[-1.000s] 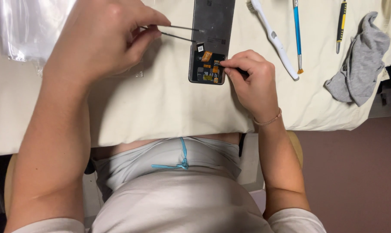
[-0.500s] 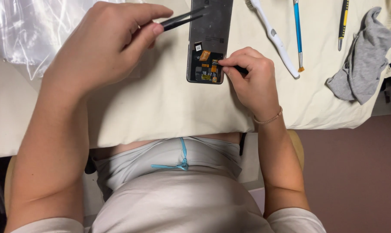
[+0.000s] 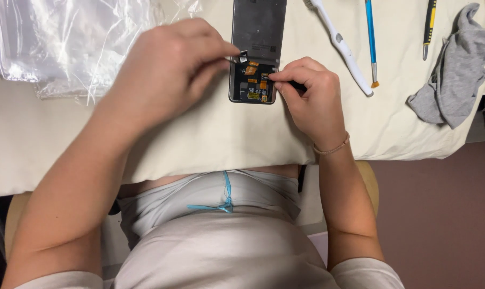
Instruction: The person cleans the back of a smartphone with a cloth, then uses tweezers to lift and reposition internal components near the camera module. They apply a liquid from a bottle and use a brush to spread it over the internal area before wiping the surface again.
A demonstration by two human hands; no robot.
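My left hand point(image 3: 164, 75) pinches tweezers point(image 3: 232, 60) over the opened phone point(image 3: 256, 51); my right hand point(image 3: 312, 99) grips a dark tool point(image 3: 285, 83) (tip on connectors). Next needs steady lifting.

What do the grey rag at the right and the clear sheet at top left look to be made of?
The grey rag looks like soft knit fabric, matte, judging by its limp folds and dull surface. The clear sheet seems thin plastic film, glossy: it is see-through, crinkled, with bright glare streaks.
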